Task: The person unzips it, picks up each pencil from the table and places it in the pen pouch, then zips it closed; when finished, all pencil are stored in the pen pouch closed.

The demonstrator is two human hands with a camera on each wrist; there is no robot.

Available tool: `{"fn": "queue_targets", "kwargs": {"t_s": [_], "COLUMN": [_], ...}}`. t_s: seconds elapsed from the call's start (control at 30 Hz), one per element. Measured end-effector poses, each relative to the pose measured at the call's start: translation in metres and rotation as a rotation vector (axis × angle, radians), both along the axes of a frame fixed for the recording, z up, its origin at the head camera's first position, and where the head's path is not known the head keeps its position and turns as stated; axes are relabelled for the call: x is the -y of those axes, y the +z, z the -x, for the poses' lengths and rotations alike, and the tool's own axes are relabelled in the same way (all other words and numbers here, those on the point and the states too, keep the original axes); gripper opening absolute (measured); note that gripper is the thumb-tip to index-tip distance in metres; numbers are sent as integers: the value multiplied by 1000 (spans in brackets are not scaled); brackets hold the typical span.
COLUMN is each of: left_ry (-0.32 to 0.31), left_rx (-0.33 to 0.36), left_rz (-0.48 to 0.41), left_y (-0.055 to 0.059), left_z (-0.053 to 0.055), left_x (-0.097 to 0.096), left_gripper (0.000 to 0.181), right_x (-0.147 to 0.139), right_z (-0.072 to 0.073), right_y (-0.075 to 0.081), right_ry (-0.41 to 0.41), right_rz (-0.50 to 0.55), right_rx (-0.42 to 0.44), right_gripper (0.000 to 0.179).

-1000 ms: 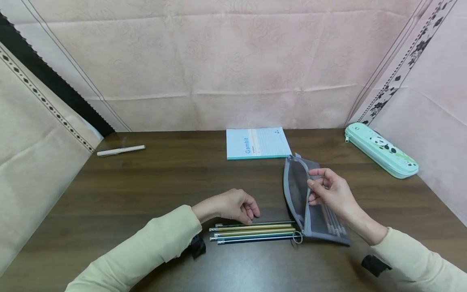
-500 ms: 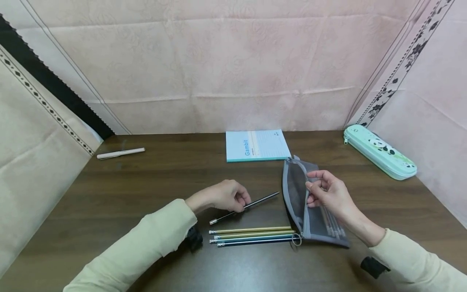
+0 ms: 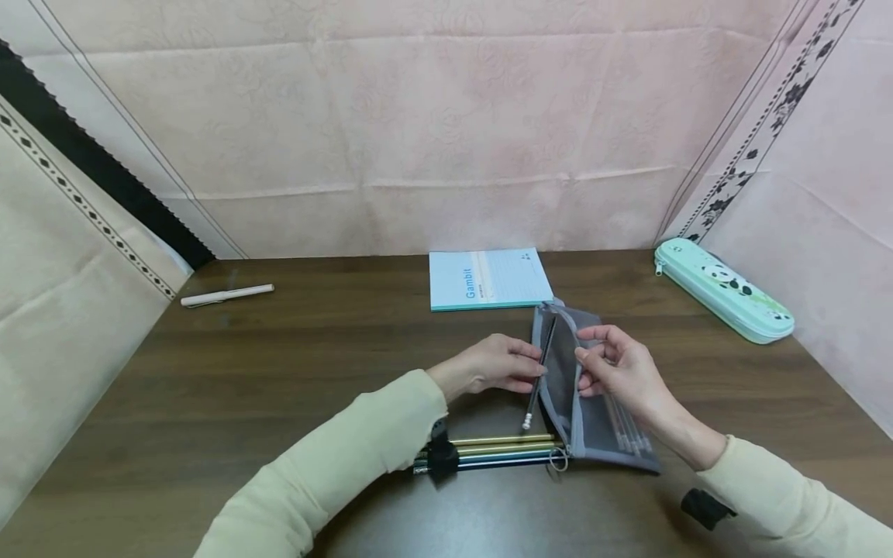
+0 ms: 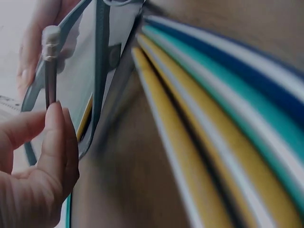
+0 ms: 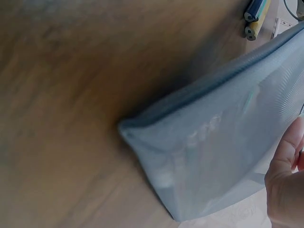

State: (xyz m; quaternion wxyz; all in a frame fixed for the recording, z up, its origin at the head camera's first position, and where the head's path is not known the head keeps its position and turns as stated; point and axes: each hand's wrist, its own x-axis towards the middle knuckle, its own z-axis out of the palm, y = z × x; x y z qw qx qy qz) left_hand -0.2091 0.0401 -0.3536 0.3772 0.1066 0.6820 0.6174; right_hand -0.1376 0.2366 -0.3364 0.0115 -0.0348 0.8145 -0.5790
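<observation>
My left hand (image 3: 498,364) pinches a dark pencil (image 3: 532,407), tilted, its white eraser end toward me and its other end at the mouth of the grey mesh zip pouch (image 3: 614,438). In the left wrist view the thumb and fingertips grip this pencil (image 4: 50,78) just below its eraser. My right hand (image 3: 624,368) pinches the pouch's right zip edge and holds the mouth apart. Several pencils show faintly through the mesh (image 5: 204,152). On the table, left of the pouch, lie several gold, green and blue pencils (image 3: 502,450), partly hidden by my left sleeve and wrist strap.
A blue notebook (image 3: 488,279) lies behind the pouch, close to its far corner. At the right back is a mint pencil case (image 3: 725,291) with panda pictures. A white pen (image 3: 226,295) lies at the far left. Cloth-covered walls (image 3: 446,139) border the brown table (image 3: 314,333).
My left hand picked the dark pencil up from the row, carried it right and turned it toward the pouch mouth. The right hand keeps its hold on the pouch edge.
</observation>
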Motion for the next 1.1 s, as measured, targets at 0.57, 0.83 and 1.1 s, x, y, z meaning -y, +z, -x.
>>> {"fn": "queue_targets", "kwargs": {"t_s": [0.57,0.83,1.1], "left_ry": [148,129,-80], "left_rx": [-23,-56,-159], "left_rz": [-2,33,50], "left_y": [-6,-6,-1], "left_z": [-14,-20,-14], "left_x": [-46,-46,4], "left_gripper": [39,39,43], "right_x": [1,1,-3], "right_z": [0,-1,0], "right_y": [-3,-4,0], "right_ry": [27,15,5], "right_rz": [28,41,13], "right_rx": [9,9,-18], "right_gripper": [37,35,37]}}
